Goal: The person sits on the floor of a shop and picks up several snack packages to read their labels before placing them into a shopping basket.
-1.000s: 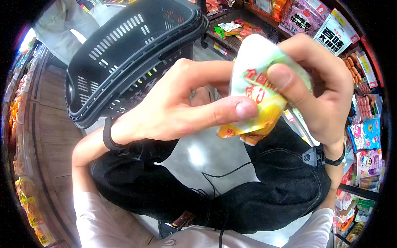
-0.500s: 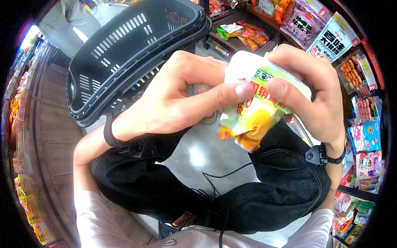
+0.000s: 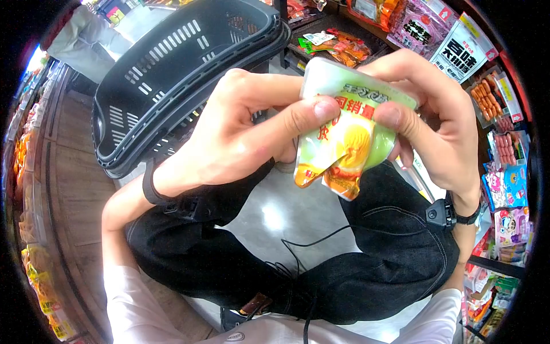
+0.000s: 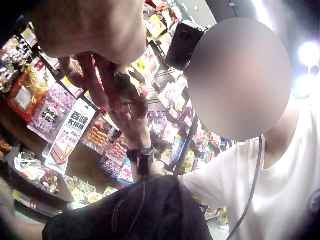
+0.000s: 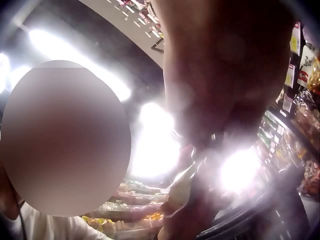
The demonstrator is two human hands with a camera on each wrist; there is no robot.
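A green and yellow snack packet (image 3: 344,143) with red print is held up in front of my knees by both hands. My left hand (image 3: 298,117) pinches its upper left part, thumb across the front and fingers behind. My right hand (image 3: 412,109) grips the upper right part, thumb on the front and index finger curled over the top edge. The packet's lower end hangs free and is creased. In the left wrist view my left hand (image 4: 95,30) fills the top and my right wrist (image 4: 142,155) with its black band shows beyond it.
A black plastic shopping basket (image 3: 172,74) hangs by my left forearm. Shelves of snack packets (image 3: 458,46) stand at the right, with a low tray of packets (image 3: 338,46) ahead. Another shelf (image 3: 28,172) runs along the left. A person (image 3: 86,40) stands at the far left.
My left thumb slid from the packet's lower middle up to its upper part. The packet tilted so that its front faces me more, and its lower end now hangs creased.
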